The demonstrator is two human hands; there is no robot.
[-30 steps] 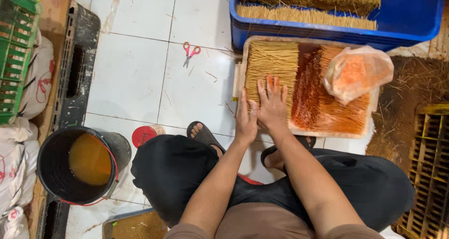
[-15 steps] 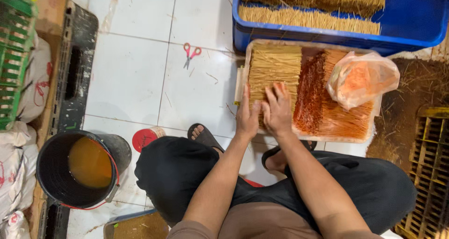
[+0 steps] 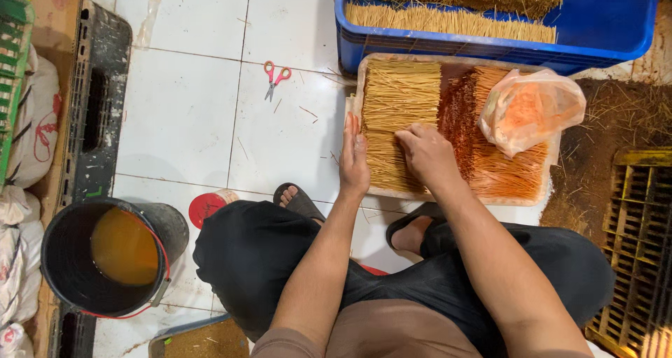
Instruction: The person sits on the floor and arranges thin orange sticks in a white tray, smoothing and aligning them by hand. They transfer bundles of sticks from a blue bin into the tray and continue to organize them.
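Observation:
A shallow tray lies on the tiled floor in front of my crossed legs. Its left half holds a pile of thin pale sticks; its right half holds red and orange coated sticks. My left hand stands on edge against the tray's left side, fingers straight, pressing the pale sticks inward. My right hand rests on the pale sticks near their right edge, fingers curled down into them. A clear bag of orange powder sits on the coated sticks.
A blue crate with more sticks stands behind the tray. Small red scissors lie on the tiles to the left. A black bucket of orange liquid and a red lid sit near my left knee. Pallets and sacks line the left side.
My right hand went from flat with spread fingers to curled on the sticks. My left hand slid from beside it out to the tray's left edge.

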